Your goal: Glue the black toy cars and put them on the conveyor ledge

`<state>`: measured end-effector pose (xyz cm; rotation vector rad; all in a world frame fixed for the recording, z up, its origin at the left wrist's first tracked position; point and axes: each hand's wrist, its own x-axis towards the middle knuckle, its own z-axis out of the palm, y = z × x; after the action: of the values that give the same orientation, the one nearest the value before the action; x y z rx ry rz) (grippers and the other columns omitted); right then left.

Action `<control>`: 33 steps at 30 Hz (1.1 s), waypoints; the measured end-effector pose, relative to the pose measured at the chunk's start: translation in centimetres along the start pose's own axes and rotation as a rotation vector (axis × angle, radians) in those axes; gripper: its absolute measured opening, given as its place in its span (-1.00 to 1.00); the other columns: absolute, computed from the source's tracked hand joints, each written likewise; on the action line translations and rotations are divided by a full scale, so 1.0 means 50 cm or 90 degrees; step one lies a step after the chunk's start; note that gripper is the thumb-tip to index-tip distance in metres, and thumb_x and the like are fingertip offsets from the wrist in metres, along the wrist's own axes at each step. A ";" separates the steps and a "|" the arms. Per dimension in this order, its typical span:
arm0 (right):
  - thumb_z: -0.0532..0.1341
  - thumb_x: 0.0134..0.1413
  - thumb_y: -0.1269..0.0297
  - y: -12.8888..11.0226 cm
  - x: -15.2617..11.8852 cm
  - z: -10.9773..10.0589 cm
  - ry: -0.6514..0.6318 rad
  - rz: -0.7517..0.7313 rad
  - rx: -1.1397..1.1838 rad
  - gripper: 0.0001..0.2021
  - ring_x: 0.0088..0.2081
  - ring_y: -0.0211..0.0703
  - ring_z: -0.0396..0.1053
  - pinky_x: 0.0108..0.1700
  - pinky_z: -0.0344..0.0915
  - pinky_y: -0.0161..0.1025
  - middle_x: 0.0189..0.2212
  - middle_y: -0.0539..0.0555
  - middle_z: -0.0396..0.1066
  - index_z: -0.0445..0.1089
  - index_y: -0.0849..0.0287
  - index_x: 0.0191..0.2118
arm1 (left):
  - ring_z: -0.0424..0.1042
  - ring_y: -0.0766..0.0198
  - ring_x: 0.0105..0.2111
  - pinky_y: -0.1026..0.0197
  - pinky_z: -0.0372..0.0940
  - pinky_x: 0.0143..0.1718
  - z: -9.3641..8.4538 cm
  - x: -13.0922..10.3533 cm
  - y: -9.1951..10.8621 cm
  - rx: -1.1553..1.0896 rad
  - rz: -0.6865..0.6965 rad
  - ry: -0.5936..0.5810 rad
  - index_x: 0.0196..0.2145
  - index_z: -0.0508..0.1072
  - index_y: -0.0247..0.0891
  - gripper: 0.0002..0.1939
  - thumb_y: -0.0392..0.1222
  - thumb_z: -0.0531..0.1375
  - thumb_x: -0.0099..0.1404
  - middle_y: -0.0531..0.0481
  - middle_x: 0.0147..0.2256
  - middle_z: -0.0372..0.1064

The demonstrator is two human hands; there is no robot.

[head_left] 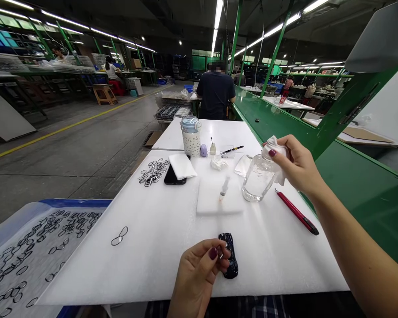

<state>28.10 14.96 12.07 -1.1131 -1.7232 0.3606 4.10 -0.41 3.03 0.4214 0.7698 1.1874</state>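
Note:
My left hand (200,269) is closed in a pinch on a small, shiny dark piece (220,252), partly hidden by the fingers. Right behind those fingertips lies a glossy black oblong object (231,263). My right hand (296,163) grips a crumpled white tissue (280,152) at the mouth of a clear glass jar (257,179), which is tilted. Beside the jar, a red pen-like tool (296,212) rests on the white table. A small syringe (224,187) lies on a white foam pad (212,205) between my hands.
At left are a pile of thin black rings (153,172), a phone (172,177) under a folded tissue (182,166), and two joined rings (120,237). A dotted tumbler (191,140) stands farther back. A bin (49,207) of rings adjoins the table; a person (216,92) sits ahead.

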 end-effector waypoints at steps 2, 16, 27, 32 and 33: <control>0.25 0.08 0.14 -0.004 0.017 -0.003 0.033 0.043 0.103 -0.76 -0.33 -0.16 0.38 -0.33 0.27 -0.25 -0.37 0.11 0.39 0.29 0.23 -0.37 | 0.43 0.37 -0.40 0.39 0.37 -0.31 -0.002 -0.001 -0.002 0.001 0.004 0.000 -0.37 0.62 -0.30 -0.77 -0.11 0.43 0.04 -0.07 -0.39 0.49; 0.02 0.19 0.31 -0.056 -0.095 -0.129 0.511 0.264 0.532 -0.78 -0.56 -0.33 0.13 -0.49 0.29 -0.28 -0.47 0.01 0.13 0.21 0.19 -0.47 | 0.44 0.34 -0.35 0.37 0.40 -0.25 0.001 -0.004 0.011 -0.014 -0.006 0.000 -0.33 0.62 -0.31 -0.80 -0.15 0.41 0.09 -0.07 -0.38 0.50; 0.26 0.14 0.21 -0.092 -0.308 0.057 -0.016 0.380 0.352 -0.79 -0.60 -0.44 0.18 -0.58 0.14 -0.52 -0.49 -0.03 0.32 0.23 0.18 -0.35 | 0.48 0.39 -0.37 0.42 0.41 -0.25 -0.014 -0.007 0.004 -0.071 -0.010 -0.056 -0.31 0.61 -0.31 -0.87 -0.25 0.38 0.14 -0.05 -0.38 0.52; 0.25 0.14 0.36 -0.137 -0.316 0.116 -0.029 0.077 0.068 -0.95 -0.59 -0.41 0.20 -0.55 0.17 -0.51 -0.57 -0.09 0.30 0.34 0.13 -0.29 | 0.50 0.40 -0.39 0.45 0.41 -0.28 -0.013 -0.004 0.000 -0.089 0.001 -0.064 -0.31 0.61 -0.30 -0.87 -0.26 0.38 0.13 -0.04 -0.37 0.54; 0.23 0.15 0.40 -0.145 -0.311 0.124 -0.025 0.015 0.044 -0.96 -0.59 -0.41 0.20 -0.55 0.17 -0.48 -0.56 -0.08 0.31 0.36 0.14 -0.28 | 0.50 0.40 -0.39 0.45 0.41 -0.27 -0.013 -0.004 -0.001 -0.093 0.005 -0.068 -0.32 0.61 -0.29 -0.88 -0.26 0.38 0.14 -0.04 -0.36 0.55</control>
<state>20.08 0.10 5.16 -1.0836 -1.7206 0.4559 3.62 -0.66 2.62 0.3639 0.5851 1.2092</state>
